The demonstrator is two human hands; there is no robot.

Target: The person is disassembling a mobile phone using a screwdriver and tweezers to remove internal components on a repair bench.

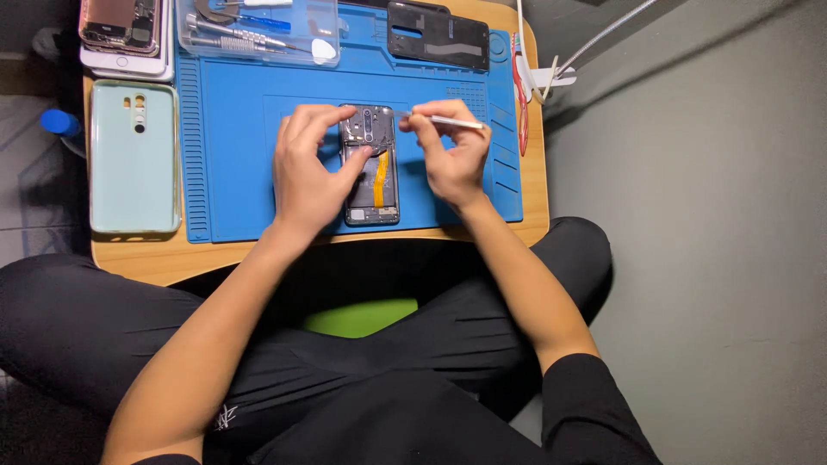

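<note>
Few such things show. A clear plastic box [258, 33], flat and rectangular, lies at the far edge of the blue mat [233, 155], left of centre; it holds metal tools and a white pick. At the tabletop's [146, 258] far left corner lies a white phone [121, 62], partly cut off by the frame, with an opened phone stacked on it; whether its screen faces up cannot be told. No labels or signs are legible.

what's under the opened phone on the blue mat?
The opened black phone with an orange flex strip lies flat on the blue silicone work mat, which covers the small wooden table. Anything directly beneath the phone is hidden.
</note>
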